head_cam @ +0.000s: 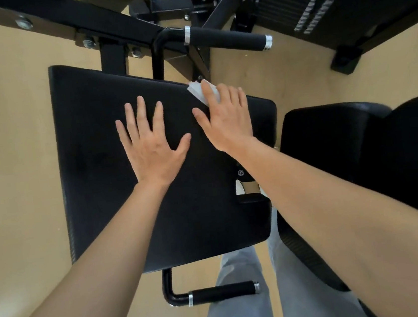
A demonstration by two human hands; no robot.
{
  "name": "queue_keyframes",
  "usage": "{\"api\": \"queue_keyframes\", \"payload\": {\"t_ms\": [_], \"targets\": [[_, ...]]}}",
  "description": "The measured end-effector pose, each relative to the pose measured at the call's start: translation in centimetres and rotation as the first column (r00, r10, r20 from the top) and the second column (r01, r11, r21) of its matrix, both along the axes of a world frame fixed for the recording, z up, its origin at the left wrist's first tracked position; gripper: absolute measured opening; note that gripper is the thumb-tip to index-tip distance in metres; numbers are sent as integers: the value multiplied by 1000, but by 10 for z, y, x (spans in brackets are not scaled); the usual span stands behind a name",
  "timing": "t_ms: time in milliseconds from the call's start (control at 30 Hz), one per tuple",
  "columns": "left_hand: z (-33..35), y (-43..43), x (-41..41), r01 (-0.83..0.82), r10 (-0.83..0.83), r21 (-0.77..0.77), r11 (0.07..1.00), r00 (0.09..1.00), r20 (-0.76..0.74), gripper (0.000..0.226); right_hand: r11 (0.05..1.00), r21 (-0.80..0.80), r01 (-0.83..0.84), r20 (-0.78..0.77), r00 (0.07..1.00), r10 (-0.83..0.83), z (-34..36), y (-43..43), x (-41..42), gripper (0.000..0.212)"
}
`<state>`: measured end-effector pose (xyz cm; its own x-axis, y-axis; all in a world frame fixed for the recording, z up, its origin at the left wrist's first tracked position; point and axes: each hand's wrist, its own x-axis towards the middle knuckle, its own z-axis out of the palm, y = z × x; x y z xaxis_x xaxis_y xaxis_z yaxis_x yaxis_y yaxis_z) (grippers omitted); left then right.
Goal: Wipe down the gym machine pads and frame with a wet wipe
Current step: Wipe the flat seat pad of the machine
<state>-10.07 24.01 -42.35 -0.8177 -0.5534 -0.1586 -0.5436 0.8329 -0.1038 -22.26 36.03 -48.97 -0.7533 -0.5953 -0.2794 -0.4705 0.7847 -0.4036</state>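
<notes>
A large black machine pad [99, 124] fills the middle of the head view. My left hand [150, 144] lies flat on it with fingers spread, holding nothing. My right hand [224, 120] presses a white wet wipe [196, 90] flat against the pad's far right edge; the wipe shows only beyond my fingertips. The black machine frame [114, 20] runs across the top, bolted to the pad's support.
A padded handle [228, 37] sticks out right beyond the pad, and another handle [223, 291] sits below the pad's near edge. A second black pad [330, 139] stands at the right. My legs in grey trousers [245, 305] stand on the tan floor [12, 154].
</notes>
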Motion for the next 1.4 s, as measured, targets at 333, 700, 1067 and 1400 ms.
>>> {"api": "queue_keyframes", "payload": {"t_ms": [333,700,1067,1400], "targets": [[-11,34,17,83,-89,69,994,992,92,97,894,204,399,119,896,-427,-7,21,16,82],[-16,31,23,101,-104,85,991,994,37,97,978,98,187,101,975,-196,-6,12,17,67],[-18,35,22,80,-85,90,993,995,52,97,848,217,484,224,820,-526,-11,36,26,77],[-18,36,29,99,-101,95,990,995,15,89,776,137,616,330,710,-622,-1,60,72,86]]}}
